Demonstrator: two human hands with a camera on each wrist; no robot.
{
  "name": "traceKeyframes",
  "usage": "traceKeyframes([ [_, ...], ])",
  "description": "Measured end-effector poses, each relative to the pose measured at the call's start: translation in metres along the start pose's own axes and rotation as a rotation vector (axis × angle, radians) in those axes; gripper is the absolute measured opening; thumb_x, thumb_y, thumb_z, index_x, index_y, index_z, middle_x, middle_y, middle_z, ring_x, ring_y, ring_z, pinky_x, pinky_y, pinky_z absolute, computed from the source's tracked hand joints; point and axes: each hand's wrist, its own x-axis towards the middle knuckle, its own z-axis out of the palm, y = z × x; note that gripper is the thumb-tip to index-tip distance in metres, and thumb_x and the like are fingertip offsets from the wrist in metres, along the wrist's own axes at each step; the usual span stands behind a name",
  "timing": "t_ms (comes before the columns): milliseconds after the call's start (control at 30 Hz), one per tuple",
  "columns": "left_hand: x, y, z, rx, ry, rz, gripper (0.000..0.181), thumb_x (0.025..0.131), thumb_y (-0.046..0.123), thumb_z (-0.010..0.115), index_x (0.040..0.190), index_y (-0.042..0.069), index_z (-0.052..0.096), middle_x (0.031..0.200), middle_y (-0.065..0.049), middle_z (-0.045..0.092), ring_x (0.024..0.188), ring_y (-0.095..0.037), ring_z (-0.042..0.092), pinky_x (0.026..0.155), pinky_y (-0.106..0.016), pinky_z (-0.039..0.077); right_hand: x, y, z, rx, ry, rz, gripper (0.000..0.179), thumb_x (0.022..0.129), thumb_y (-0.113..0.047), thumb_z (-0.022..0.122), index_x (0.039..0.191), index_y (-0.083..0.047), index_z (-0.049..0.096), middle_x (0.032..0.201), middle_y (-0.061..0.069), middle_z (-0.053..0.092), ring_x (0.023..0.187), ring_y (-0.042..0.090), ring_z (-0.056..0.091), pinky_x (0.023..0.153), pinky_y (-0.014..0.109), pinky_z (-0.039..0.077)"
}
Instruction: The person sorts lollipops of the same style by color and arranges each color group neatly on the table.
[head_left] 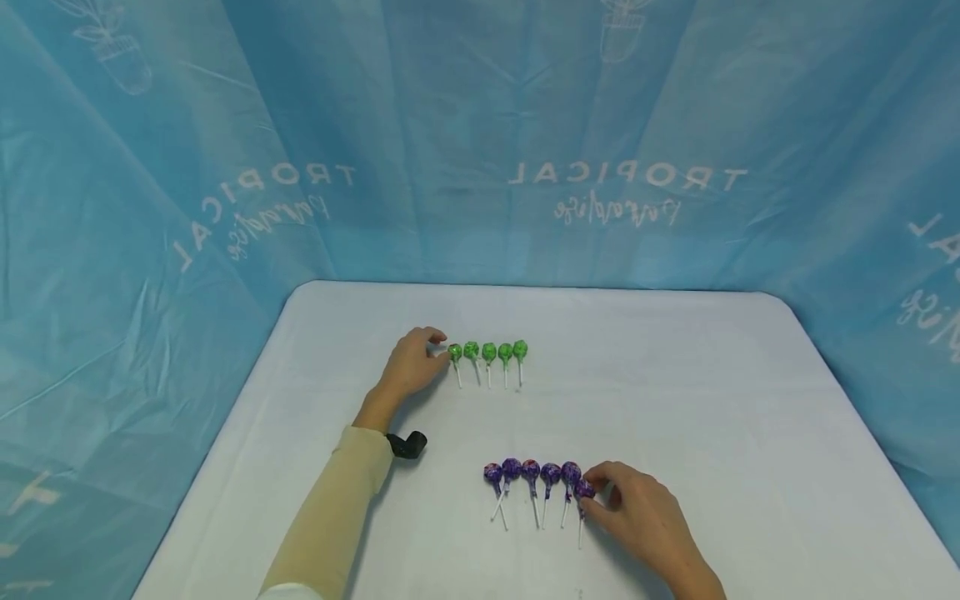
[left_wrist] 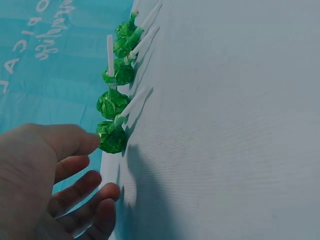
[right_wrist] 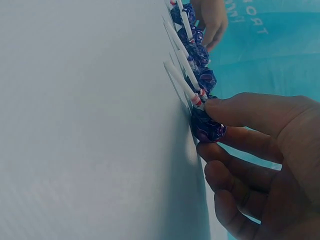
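Several green-wrapped lollipops (head_left: 489,352) lie side by side toward the back of the table, white sticks pointing to the front. My left hand (head_left: 417,360) is at the left end of this row. Its thumb tip meets the wrapper of the end green lollipop (left_wrist: 111,137), while the other fingers hang loosely bent below. Nearer the front is a row of purple-wrapped lollipops (head_left: 530,470), where the two leftmost sticks cross. At its right end, my right hand (head_left: 647,515) pinches the last purple lollipop (right_wrist: 207,126) between thumb and fingers, just under its head.
A white cloth-like surface covers the table (head_left: 675,375), which has rounded back corners. Blue curtains (head_left: 465,100) with mirrored white lettering hang behind and along both sides. A black strap device (head_left: 407,445) sits on the left wrist, at the end of a beige sleeve (head_left: 330,508).
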Motion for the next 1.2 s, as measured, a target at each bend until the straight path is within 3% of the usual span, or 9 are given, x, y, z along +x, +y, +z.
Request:
traceKeyframes([
  [200,-0.010,0.000,-0.003,0.000,0.124,0.012,0.023,0.089,0.022,0.066,0.108,0.009,0.065,0.109,-0.008,0.054,0.077,-0.018,0.052,0.069,-0.036,0.044,0.001,-0.001,0.001,0.006,-0.001,0.017,0.025,0.073,-0.031,0.083,0.094,-0.027,0.070,0.076,-0.018,0.055,0.063,0.003,0.046,0.056,0.027,0.039],
  [400,-0.021,0.000,-0.006,0.007,0.129,0.014,0.020,0.088,0.021,0.068,0.104,0.009,0.066,0.101,-0.005,0.056,0.076,-0.017,0.051,0.067,-0.033,0.044,0.000,-0.002,0.001,0.011,0.002,0.021,0.025,0.074,-0.030,0.083,0.094,-0.026,0.070,0.076,-0.018,0.055,0.062,0.003,0.046,0.055,0.028,0.038],
  [900,-0.054,0.008,0.006,-0.043,0.011,0.041,0.021,0.088,0.021,0.068,0.106,0.010,0.065,0.090,0.002,0.059,0.072,-0.013,0.052,0.065,-0.032,0.044,-0.002,0.001,0.006,0.037,0.041,0.033,0.024,0.071,-0.024,0.082,0.092,-0.025,0.069,0.075,-0.015,0.055,0.061,0.005,0.046,0.055,0.027,0.037],
  [1200,-0.085,0.020,0.004,-0.088,-0.131,0.123,0.023,0.089,0.022,0.069,0.109,0.011,0.065,0.090,0.006,0.060,0.071,-0.011,0.052,0.065,-0.032,0.044,0.001,0.001,0.003,0.053,0.011,0.031,0.025,0.073,-0.026,0.082,0.095,-0.024,0.069,0.075,-0.016,0.056,0.060,0.004,0.047,0.055,0.027,0.037],
])
